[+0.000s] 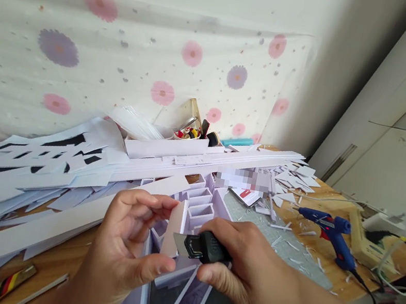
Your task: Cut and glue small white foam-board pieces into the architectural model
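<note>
Left hand [135,245]: one white piece [174,228] pinched, fingers curled. Right hand [246,264]: closed round one black cutter [211,248]. Glue guns [330,234]: one.

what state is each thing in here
Small flat white board piece: held tilted in left hand
Black plastic utility knife: blade out, in right hand
Blue plastic glue gun: lying down, heat unclear
White compartmented frame: open-topped
Long white box behind: open-topped, holding things

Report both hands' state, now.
Left hand: closed on a small white foam-board piece, pinched between thumb and fingers.
Right hand: closed around a black utility knife, blade at the piece.
</note>
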### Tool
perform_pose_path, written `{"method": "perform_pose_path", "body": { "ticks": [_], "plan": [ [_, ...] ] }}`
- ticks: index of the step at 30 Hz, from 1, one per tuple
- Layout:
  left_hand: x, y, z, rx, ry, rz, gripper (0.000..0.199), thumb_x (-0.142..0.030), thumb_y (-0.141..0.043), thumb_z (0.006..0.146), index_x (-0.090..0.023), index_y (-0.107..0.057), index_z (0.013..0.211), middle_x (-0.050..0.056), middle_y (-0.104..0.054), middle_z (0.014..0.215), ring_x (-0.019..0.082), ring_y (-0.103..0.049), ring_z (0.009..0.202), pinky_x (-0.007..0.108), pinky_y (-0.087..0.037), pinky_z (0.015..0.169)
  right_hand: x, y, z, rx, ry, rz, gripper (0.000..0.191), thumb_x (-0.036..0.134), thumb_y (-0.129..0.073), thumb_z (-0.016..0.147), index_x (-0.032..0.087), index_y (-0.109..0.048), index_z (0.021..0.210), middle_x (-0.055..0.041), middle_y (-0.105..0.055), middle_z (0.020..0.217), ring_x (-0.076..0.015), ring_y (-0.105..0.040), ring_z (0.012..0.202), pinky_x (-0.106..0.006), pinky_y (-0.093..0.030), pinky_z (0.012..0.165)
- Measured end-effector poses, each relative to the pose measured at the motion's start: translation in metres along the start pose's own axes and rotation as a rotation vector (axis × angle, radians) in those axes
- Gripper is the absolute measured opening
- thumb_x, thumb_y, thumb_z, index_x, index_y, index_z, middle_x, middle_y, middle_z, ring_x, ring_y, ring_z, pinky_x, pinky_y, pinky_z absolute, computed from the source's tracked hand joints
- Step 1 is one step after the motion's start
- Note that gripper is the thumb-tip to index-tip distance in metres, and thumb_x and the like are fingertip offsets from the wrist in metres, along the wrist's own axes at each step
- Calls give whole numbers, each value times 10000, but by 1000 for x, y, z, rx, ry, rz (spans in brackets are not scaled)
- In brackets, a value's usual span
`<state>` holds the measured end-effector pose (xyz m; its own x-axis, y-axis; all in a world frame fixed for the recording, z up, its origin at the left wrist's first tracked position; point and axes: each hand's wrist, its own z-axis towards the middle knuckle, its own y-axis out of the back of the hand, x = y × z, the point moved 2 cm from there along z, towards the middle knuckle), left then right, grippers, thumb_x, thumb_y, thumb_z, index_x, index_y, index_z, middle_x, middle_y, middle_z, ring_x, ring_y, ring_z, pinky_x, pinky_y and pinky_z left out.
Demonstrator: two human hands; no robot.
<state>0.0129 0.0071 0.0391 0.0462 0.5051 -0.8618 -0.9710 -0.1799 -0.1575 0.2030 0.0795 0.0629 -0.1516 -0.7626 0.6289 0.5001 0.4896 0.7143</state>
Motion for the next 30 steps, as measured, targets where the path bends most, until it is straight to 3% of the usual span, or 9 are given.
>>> {"method": "perform_pose_path", "body": {
  "ticks": [8,14,20,26,30],
  "plan": [
    [-2,-2,-3,36,41,-77,543,-297,-916,613,-339,-584,1041,-45,-747,1088,139,-697,1034,212,-536,949,-10,5,1,-46,29,-67,569,678,-367,949,151,-580,922,-22,-573,697,-124,-474,565,-244,-329,532],
    [-1,-2,-4,55,33,-52,543,-304,-916,610,-336,-586,1040,-28,-747,1096,144,-700,1038,204,-535,939,-4,5,2,-3,100,-71,628,711,-307,945,153,-593,914,-46,-608,720,-136,-502,589,-258,-340,546],
    [-1,-1,-6,92,53,-58,553,-332,-906,625,-356,-555,1053,-34,-738,1113,149,-684,1073,231,-522,979,-9,8,3,-53,57,-93,618,715,-317,941,153,-568,884,-23,-569,670,-120,-463,543,-248,-318,513],
    [-4,-2,-5,71,51,-27,533,-347,-912,610,-348,-558,1008,-34,-748,1084,154,-705,1018,215,-556,905,-3,3,2,-27,163,-103,647,723,-275,944,155,-574,858,-49,-610,687,-135,-501,565,-264,-325,520],
    [-4,0,-9,90,64,-53,551,-353,-912,609,-352,-545,1020,-28,-742,1095,172,-701,1029,258,-554,935,-9,5,4,-47,126,-100,622,727,-285,939,171,-548,847,-28,-580,670,-125,-473,554,-249,-333,521]
  ]
}}
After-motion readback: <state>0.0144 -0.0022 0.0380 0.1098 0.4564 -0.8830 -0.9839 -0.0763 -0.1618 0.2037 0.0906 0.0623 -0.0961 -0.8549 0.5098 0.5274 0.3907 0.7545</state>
